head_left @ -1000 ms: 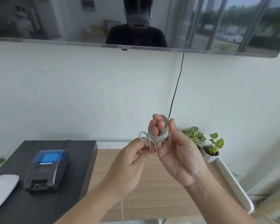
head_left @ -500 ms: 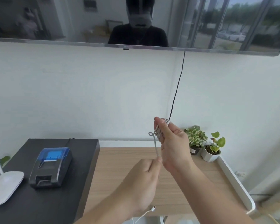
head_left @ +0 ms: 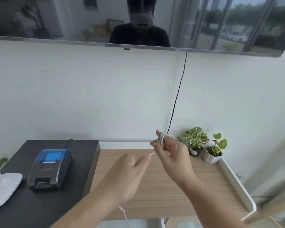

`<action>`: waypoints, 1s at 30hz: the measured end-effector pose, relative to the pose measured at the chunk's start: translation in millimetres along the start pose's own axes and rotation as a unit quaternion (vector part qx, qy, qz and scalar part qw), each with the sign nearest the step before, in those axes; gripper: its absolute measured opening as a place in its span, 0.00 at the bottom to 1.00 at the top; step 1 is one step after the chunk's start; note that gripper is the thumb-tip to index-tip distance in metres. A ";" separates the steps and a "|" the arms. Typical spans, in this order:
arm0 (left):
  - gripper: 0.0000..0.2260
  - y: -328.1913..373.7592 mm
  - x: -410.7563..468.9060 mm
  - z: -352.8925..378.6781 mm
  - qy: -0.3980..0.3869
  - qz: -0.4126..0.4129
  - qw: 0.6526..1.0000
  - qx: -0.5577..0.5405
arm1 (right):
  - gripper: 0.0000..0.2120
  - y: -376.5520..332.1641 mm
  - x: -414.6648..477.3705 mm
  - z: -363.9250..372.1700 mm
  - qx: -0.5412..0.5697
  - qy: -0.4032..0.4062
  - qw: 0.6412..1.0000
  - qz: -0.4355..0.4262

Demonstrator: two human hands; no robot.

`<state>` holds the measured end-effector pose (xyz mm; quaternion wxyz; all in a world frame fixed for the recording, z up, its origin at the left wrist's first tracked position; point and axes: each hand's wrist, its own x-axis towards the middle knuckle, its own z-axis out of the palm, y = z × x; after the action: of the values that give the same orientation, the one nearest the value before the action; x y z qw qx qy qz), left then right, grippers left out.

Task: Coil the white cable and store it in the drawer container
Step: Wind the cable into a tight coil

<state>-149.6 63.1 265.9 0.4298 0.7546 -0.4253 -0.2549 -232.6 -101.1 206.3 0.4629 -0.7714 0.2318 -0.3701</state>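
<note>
The white cable (head_left: 161, 140) is wound in several loops around the fingers of my right hand (head_left: 171, 153), which is raised above the wooden tabletop (head_left: 163, 191). A short taut length of the cable runs down-left to my left hand (head_left: 130, 173), which pinches it between the fingertips. The cable's loose tail hangs below my left wrist toward the bottom edge of the view. No drawer container is visible.
A black side unit (head_left: 39, 203) at left carries a small printer with a blue lid (head_left: 50, 168) and a white lamp base (head_left: 3, 186). Two potted plants (head_left: 204, 145) stand at the back right. A black cord (head_left: 178, 92) hangs from the wall screen.
My left hand moved down and away from the coil, pulling the strand tight, then shifted left. My right hand turned and kept the loops on its fingers.
</note>
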 end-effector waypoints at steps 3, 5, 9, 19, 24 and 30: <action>0.25 9.2 14.4 -23.8 0.039 0.038 0.997 0.058 | 0.15 -1.1 -3.1 -17.2 0.006 -0.135 0.991 -0.004; 0.25 13.8 22.6 -34.0 0.041 0.062 0.994 0.085 | 0.17 -8.9 -9.4 -17.6 0.038 -0.242 0.969 0.019; 0.24 14.0 40.6 -42.8 0.039 0.115 0.990 0.066 | 0.22 -32.2 -26.9 -12.9 0.193 -0.302 0.931 0.072; 0.24 -10.4 10.4 21.7 -0.028 0.133 0.989 -0.052 | 0.18 -86.4 5.5 -18.1 0.445 -0.085 0.889 0.066; 0.19 17.1 -12.4 12.3 -0.004 0.209 0.972 0.103 | 0.08 -59.6 23.6 -24.5 0.194 -0.031 0.980 0.016; 0.18 43.2 3.6 -39.4 0.043 0.242 0.957 0.154 | 0.19 -47.4 -20.8 -19.0 0.076 -0.155 0.984 -0.038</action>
<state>-136.4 65.4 322.9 0.3750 0.6965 -0.6103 -0.0419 -259.7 -74.8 246.5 0.5363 -0.7901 0.0991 -0.2798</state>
